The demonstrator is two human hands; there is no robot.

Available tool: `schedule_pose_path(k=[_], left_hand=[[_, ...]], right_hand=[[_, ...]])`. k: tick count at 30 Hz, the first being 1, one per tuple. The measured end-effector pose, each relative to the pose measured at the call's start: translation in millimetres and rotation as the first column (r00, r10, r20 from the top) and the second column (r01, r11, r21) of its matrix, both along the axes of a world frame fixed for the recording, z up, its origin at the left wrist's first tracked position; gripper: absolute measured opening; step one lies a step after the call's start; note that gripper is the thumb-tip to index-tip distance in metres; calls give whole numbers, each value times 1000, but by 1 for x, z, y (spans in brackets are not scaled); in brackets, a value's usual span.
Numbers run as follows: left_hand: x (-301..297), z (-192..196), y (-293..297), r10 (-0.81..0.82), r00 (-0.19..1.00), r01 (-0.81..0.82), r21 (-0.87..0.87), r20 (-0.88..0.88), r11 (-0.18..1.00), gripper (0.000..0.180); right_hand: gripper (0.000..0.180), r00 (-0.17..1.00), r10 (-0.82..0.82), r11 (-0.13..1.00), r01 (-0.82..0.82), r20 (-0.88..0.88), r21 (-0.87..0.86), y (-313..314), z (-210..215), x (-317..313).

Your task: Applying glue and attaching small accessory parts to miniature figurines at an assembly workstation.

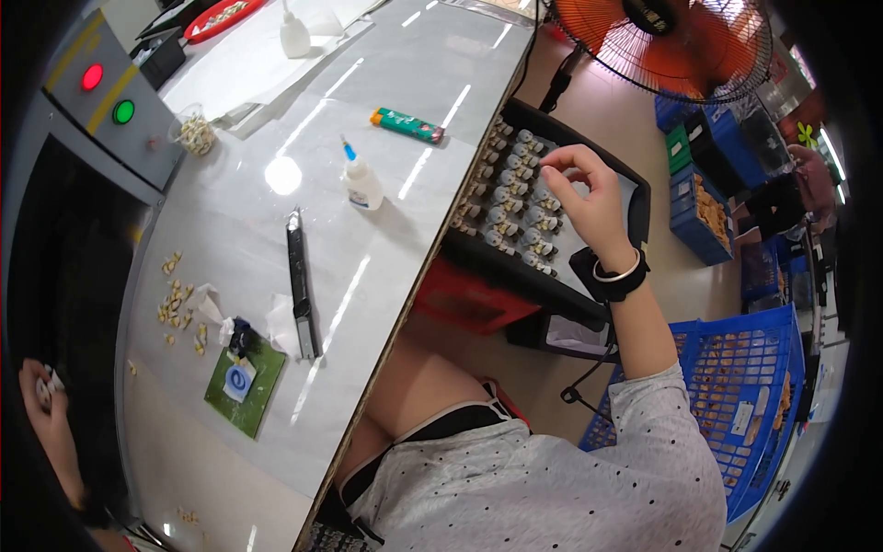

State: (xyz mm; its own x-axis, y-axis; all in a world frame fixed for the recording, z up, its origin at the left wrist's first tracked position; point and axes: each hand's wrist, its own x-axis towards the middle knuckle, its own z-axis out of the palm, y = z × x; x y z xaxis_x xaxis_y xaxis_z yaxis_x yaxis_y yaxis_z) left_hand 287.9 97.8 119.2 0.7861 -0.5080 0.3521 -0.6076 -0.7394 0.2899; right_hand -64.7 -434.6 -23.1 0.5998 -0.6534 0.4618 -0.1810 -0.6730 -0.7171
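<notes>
My right hand [590, 191] hovers over a black-rimmed tray [635, 216], thumb and fingers curled into a pinch. Whether anything small sits between the fingertips I cannot make out. Rows of small grey-and-white figurines [508, 210] with yellowish parts fill the tray's left side, close to those fingertips. At the far left rim, my left hand [51, 425] is closed around a small whitish figurine [43, 385], partly hidden by the fingers. A black band and a pale bangle circle my right wrist.
On the table [368, 285] are a glue bottle [363, 187], a black bar-shaped tool [299, 281], a green tube or box [407, 125], a green mat [253, 400] and scattered small pieces [175, 304]. A fan [662, 41] and blue crates [736, 386] stand at the right.
</notes>
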Motion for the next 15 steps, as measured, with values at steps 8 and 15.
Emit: schedule_pose_path(k=[8, 15], left_hand=[[-257, 3, -68, -587, 385, -195, -684, -712, 703, 19], [-277, -87, -55, -864, -281, -740, -478, -419, 473, 22]], right_hand=[[48, 961, 272, 962, -272, 38, -7, 70, 18, 103], [27, 827, 423, 742, -550, 371, 382, 137, 30, 106]])
